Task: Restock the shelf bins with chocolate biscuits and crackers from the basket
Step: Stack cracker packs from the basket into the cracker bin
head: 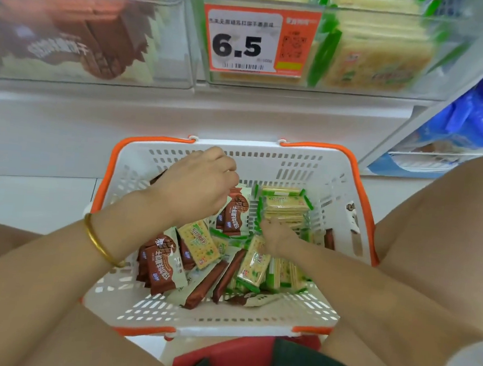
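A white basket with an orange rim (126, 156) sits in front of me on the floor, holding several brown chocolate biscuit packs (160, 266) and green-and-yellow cracker packs (254, 266). My left hand (197, 182) is inside the basket, fingers curled around a bunch of chocolate biscuit packs (236, 214). My right hand (278, 236) reaches in from the right and grips a stack of cracker packs (286, 205). Above, a clear bin of chocolate biscuits (81, 40) stands left of a clear bin of crackers (374, 54).
An orange price tag reading 6.5 (260, 40) hangs on the cracker bin. A blue plastic bag (477, 114) lies on a lower rack at right. My knees flank the basket, and a red stool (238, 356) is under me.
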Demonstrator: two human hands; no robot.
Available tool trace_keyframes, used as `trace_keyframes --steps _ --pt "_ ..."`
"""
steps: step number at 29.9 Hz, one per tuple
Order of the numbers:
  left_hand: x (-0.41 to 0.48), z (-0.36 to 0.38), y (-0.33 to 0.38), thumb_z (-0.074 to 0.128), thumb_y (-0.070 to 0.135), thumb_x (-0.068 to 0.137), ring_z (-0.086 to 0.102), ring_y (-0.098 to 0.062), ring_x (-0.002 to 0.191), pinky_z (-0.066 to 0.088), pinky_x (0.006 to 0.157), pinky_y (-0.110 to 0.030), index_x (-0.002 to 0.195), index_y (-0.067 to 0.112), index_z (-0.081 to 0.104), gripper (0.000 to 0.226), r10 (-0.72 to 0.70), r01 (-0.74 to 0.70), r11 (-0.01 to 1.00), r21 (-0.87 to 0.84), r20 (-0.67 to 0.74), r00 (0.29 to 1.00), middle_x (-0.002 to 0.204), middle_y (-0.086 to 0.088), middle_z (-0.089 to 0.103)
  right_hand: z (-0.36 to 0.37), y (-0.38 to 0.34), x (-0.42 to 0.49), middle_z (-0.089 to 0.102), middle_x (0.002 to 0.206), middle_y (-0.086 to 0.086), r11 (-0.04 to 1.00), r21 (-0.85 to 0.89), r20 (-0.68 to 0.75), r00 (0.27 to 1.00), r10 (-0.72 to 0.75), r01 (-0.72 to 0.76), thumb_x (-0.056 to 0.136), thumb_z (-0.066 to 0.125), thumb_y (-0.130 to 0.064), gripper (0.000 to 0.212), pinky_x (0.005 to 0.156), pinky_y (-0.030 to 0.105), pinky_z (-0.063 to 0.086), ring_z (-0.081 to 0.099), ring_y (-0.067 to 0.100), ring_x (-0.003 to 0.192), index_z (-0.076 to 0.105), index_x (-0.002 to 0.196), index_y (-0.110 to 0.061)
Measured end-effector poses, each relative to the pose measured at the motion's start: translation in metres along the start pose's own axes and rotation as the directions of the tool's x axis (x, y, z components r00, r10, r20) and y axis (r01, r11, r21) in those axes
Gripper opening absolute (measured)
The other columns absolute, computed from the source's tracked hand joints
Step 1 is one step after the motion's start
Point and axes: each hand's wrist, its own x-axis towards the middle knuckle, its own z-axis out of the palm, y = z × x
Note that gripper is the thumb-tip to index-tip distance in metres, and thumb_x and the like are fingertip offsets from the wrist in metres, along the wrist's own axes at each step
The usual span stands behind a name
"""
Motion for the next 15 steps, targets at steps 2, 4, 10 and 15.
trace_keyframes --steps 2,4,10,15 --pt "0.002 0.0 0.001 0.058 0.014 0.086 0.055 -0.031 0.102 0.051 0.082 -0.047 0.099 0.006 0.07 0.02 0.004 -0.004 1.0 -0.007 -0.007 1.0 0.106 -0.01 0.066 0.002 0.001 0.0 0.042 0.132 0.012 0.999 -0.051 -0.027 1.0 0.008 -0.009 0.085 0.068 -0.03 0.061 0.096 0.041 0.046 0.044 0.03 0.119 0.038 0.135 -0.012" --pt "0.002 -0.001 0.002 0.059 0.013 0.085 0.056 -0.032 0.101 0.051 0.082 -0.047 0.099 0.005 0.07 0.019 0.005 -0.005 1.0 -0.023 -0.009 1.0 0.105 -0.011 0.066 0.004 0.001 0.0 0.044 0.129 0.011 0.999 -0.048 -0.04 0.999 0.008 -0.01 0.084 0.069 -0.029 0.061 0.094 0.041 0.047 0.045 0.029 0.117 0.039 0.134 -0.014" --pt "-0.001 -0.001 0.003 0.054 0.015 0.089 0.053 -0.032 0.103 0.048 0.085 -0.048 0.104 0.006 0.068 0.022 -0.007 0.008 0.999 -0.031 0.026 1.0 0.107 -0.011 0.064 -0.007 0.0 -0.008 0.049 0.131 0.009 0.998 0.07 0.071 0.997 -0.009 0.004 0.081 0.073 -0.024 0.06 0.097 0.039 0.046 0.048 0.028 0.118 0.043 0.132 -0.013" --pt "0.002 -0.008 0.004 0.045 0.025 0.096 0.044 -0.021 0.114 0.039 0.097 -0.037 0.122 0.016 0.059 0.031 -0.094 0.114 0.988 -0.105 0.175 0.98 0.121 -0.002 0.058 -0.077 -0.002 -0.035 0.051 0.131 0.01 0.978 0.199 0.141 0.987 -0.083 0.054 0.08 0.073 -0.015 0.064 0.098 0.032 0.04 0.048 0.029 0.123 0.042 0.135 -0.003"
